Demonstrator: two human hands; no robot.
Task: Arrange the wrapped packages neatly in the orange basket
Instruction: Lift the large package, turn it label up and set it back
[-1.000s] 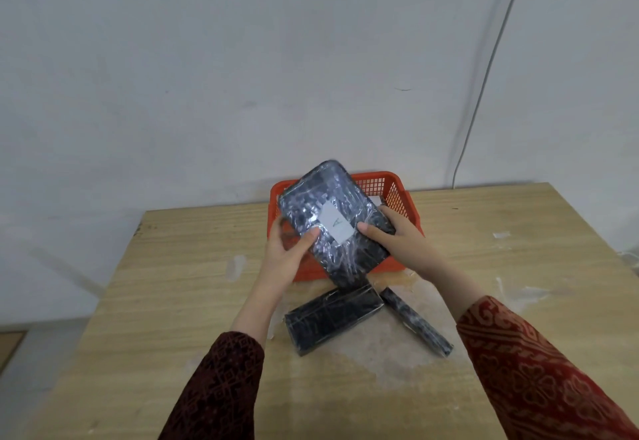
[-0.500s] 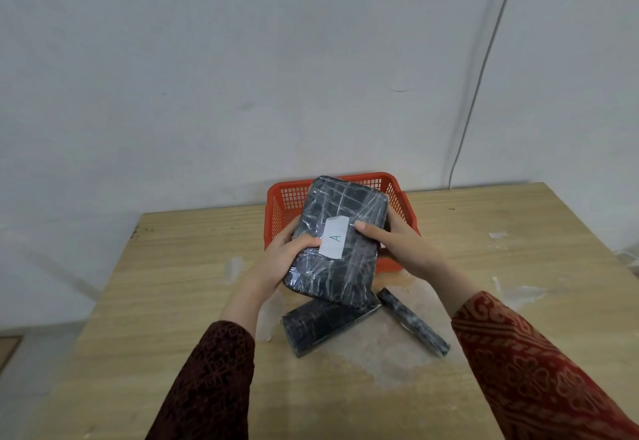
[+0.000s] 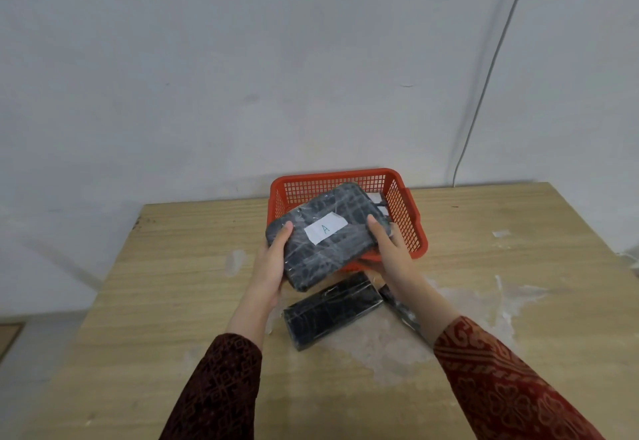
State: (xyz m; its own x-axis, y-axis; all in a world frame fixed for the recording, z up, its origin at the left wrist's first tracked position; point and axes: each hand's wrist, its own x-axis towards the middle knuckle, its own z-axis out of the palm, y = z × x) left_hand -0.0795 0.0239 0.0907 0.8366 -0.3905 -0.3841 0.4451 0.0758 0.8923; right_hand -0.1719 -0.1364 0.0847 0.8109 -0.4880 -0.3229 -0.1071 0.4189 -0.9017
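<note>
Package (image 3: 328,235) gripped at both ends by left hand (image 3: 273,267) and right hand (image 3: 390,253); best lowered level into basket (image 3: 404,218).

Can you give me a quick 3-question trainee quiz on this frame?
1. True or false: the labelled package lies flat on the basket floor.
2. Which letter is on its white label? A) A B) B C) C
3. Which hands hold it?

Key: 1. False: it is held tilted over the near rim. 2. A. 3. Both, the left hand and the right hand. Two more packages wait on the table.
</note>
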